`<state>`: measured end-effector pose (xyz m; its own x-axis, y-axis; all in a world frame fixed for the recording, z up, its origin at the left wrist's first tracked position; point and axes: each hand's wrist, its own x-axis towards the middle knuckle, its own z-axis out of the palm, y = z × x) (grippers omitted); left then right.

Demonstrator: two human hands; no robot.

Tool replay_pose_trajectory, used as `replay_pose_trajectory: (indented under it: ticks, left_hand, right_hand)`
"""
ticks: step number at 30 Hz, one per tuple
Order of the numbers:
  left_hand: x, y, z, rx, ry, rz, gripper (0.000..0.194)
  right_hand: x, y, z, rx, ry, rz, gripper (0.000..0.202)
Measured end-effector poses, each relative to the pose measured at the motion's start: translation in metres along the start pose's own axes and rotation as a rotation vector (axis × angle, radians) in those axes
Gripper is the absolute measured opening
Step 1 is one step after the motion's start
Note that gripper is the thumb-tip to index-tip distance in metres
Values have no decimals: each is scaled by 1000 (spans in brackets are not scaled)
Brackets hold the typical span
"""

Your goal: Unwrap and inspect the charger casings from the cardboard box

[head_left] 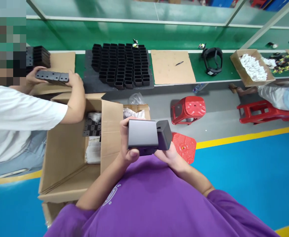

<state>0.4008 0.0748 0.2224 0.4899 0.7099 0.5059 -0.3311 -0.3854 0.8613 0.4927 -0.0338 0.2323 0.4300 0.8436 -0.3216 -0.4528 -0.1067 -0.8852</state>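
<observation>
In front of my chest, my left hand (126,148) is wrapped round a smooth grey rectangular housing (142,133), its thumb at the lower left corner. Against the right side of that housing is a darker, box-shaped housing (165,135), turned at an angle. My right hand (170,154) grips this darker piece from below, and most of its fingers are hidden behind it. Whether the two pieces are joined or only touching, I cannot tell.
On the bench, several rows of black open-topped housings (121,65) stand left of a cardboard sheet (172,67). A co-worker (23,112) at left holds dark blocks over an open carton (70,154). Red stools (190,108) and a black headset (212,61) are to the right.
</observation>
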Motion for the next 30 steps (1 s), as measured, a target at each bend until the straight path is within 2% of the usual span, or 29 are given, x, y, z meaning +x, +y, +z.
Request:
replay_pose_trajectory:
  ticks: [3,6,10,15,21,27,30]
  left_hand:
    - [15,21,-10,-24,-19,137,63]
    - [24,42,-24,104,-54,175,71]
    - [19,59,-38,234,-79,146,79]
    - [9,65,-42,332,-72,101,76]
    - [7,66,-42,310,-63,12,71]
    - [8,69,-43,276,-67,-156,63]
    - [11,73,-43,256,-62,-233,58]
  right_hand:
    - [6,8,-2,119,-67,52,47]
    - [14,11,-2,219,-131,89,55]
    - [18,1,0,214,-204,112,67]
    - [5,-18,6,30,-151,107,78]
    - [-25,-34,6,-193,-78,55,70]
    - [-32,-36,3,-271,-106,47,67]
    - [-33,-34,1,-272,-99,23,59]
